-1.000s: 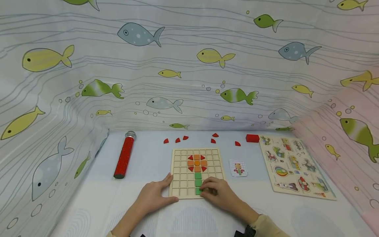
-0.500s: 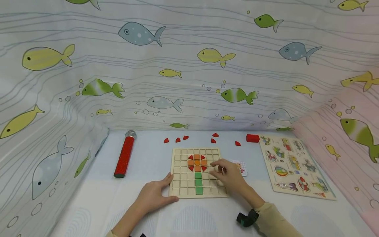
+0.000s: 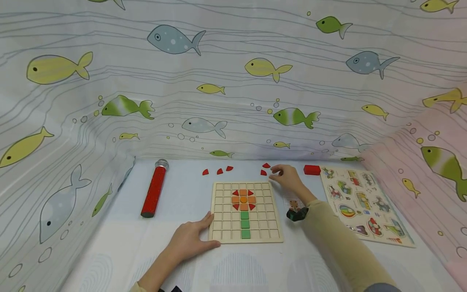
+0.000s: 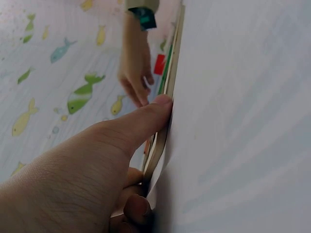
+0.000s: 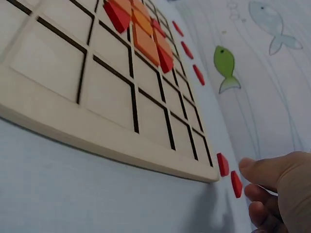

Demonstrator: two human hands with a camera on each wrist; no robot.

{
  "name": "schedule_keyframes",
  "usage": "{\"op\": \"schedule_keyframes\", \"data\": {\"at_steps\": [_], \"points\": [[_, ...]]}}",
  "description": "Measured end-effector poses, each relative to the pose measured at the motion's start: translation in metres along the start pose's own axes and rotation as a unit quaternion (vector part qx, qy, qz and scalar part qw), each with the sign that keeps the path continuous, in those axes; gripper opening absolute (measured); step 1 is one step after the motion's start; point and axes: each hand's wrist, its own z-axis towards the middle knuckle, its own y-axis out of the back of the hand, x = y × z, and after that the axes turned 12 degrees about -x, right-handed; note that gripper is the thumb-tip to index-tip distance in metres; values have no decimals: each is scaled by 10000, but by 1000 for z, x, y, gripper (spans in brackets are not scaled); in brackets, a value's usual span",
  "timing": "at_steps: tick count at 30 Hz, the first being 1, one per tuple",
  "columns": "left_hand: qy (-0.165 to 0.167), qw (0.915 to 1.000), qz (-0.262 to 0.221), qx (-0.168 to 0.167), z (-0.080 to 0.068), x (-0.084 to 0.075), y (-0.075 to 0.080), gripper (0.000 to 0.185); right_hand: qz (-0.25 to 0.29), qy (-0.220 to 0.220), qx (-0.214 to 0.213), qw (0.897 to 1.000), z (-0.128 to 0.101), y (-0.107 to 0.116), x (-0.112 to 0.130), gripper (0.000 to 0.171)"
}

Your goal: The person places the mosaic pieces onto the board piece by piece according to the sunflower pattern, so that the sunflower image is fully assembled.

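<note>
A wooden grid board (image 3: 226, 227) lies on the table with orange squares (image 3: 243, 207), small red triangles (image 3: 252, 207) and a column of green squares (image 3: 245, 224) set in it. My left hand (image 3: 187, 241) rests at its near left corner, thumb along the near edge and index finger at the left side; the thumb (image 4: 146, 119) touches the edge in the left wrist view. My right hand (image 3: 290, 178) is beyond the far right corner, fingertips close to two red quarter-round pieces (image 3: 263, 172). In the right wrist view, its thumb (image 5: 265, 172) is beside these red pieces (image 5: 236, 184).
Further red quarter-round pieces (image 3: 219, 171) lie behind the board. A red microphone (image 3: 155, 190) is at left. At right are a red block (image 3: 312, 170) and a wooden picture puzzle (image 3: 365, 202). A pattern card (image 3: 294, 202) lies partly hidden beneath my right wrist.
My right hand has left the lowest green square and moved away from me, over the board's right side, to the red pieces at the back. The left hand has stayed at the corner.
</note>
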Motion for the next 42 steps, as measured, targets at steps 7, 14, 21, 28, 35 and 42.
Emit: {"op": "schedule_keyframes", "data": {"at_steps": [7,14,21,28,35,42], "points": [[38,10000,6,18,3,-2,0,94,-242,-309,566,9976,30,-13,-11,41],[33,10000,66,45,2,-1,1,93,-581,81,1009,9932,39,-19,-9,36],[53,10000,10,30,1,0,2,92,-755,380,1137,9899,44,-23,-11,31],[12,10000,-35,0,1,-1,3,92,-642,148,1065,9921,42,-28,-18,34],[-37,10000,-24,-10,1,-1,3,92,-619,211,951,9933,40,-28,-16,32],[-32,10000,-28,13,0,0,2,92,-507,173,817,9952,38,-32,-12,31]]}}
